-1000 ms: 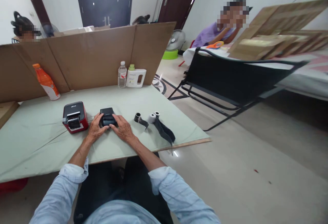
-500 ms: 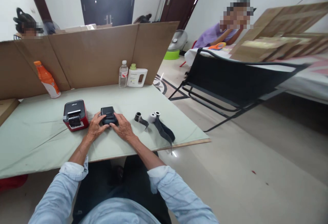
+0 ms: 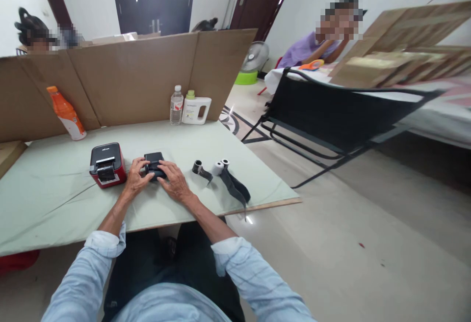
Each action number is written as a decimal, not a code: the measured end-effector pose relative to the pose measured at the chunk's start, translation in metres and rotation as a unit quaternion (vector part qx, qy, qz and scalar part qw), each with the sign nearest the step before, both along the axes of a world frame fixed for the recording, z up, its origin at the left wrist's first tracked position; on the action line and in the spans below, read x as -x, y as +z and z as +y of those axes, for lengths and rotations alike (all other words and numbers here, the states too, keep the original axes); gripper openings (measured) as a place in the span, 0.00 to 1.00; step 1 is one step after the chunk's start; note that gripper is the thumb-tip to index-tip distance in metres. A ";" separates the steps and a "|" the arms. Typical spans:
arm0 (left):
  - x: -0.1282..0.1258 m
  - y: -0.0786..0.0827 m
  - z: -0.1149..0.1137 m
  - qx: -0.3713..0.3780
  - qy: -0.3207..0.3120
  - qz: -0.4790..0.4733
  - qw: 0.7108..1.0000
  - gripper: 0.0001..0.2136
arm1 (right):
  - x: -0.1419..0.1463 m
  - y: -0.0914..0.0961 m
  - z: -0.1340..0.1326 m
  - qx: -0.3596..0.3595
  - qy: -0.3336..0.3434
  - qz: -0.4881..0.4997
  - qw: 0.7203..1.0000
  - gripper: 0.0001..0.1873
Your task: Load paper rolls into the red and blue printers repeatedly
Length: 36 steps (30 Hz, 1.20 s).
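A small black boxy device, which looks like a portable printer (image 3: 153, 157), lies on the pale green tabletop (image 3: 172, 140). My left hand (image 3: 137, 176) grips its left side, thumb at the near edge. From the right, my right hand (image 3: 175, 181) holds it, with fingers reaching over the top. Fingers cover much of the device's near half. To the left stands a red and black label printer (image 3: 107, 164) with a black strip at its front. On the right are a small black roll (image 3: 198, 166) and white-ended rolls (image 3: 218, 167) with dark strips trailing toward the table edge.
A cardboard screen (image 3: 136, 76) lines the table's back. Before it stand an orange bottle (image 3: 66, 113), a clear water bottle (image 3: 176, 106) and a white jug (image 3: 195, 111). A black folding chair (image 3: 324, 116) is at right; beyond it sits a person in purple (image 3: 301, 52).
My fingers have shifted on the black device, the right ones farther over its top. The device and the other table items stay in place; the view has moved slightly.
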<state>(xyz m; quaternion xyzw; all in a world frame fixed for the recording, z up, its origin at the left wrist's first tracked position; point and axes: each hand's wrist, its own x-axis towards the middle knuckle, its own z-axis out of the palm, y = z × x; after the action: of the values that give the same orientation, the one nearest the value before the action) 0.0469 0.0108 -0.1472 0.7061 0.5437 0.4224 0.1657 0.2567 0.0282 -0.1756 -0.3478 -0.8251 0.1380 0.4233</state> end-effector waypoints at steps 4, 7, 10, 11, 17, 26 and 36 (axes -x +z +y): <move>0.002 0.010 0.011 0.019 0.008 -0.001 1.000 0.13 | 0.000 0.001 0.000 -0.003 -0.002 0.012 1.000 0.24; 0.002 0.017 0.019 0.012 0.014 0.029 0.999 0.07 | 0.000 0.001 0.000 0.003 -0.015 0.024 1.000 0.26; 0.000 0.021 0.026 0.001 0.031 0.056 0.998 0.05 | 0.000 -0.001 0.001 0.004 -0.015 0.037 0.999 0.27; 0.000 0.022 0.028 -0.002 0.037 0.061 0.997 0.05 | 0.000 -0.001 0.001 0.004 -0.013 0.043 0.999 0.27; 0.000 0.023 0.037 0.002 0.042 0.062 0.997 0.11 | 0.006 0.002 0.017 0.031 -0.029 0.073 0.996 0.27; 0.007 0.017 0.026 -0.001 0.012 0.038 0.999 0.10 | 0.024 0.015 0.048 0.039 -0.055 0.056 0.996 0.05; 0.010 0.001 0.009 -0.025 0.001 -0.034 0.999 0.06 | 0.030 0.010 0.046 0.053 -0.063 0.140 0.987 0.16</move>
<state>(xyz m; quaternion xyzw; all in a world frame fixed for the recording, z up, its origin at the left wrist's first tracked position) 0.0371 0.0201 -0.1460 0.6946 0.5275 0.4602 0.1659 0.2264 0.0741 -0.1655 -0.3982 -0.7259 0.2015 0.5234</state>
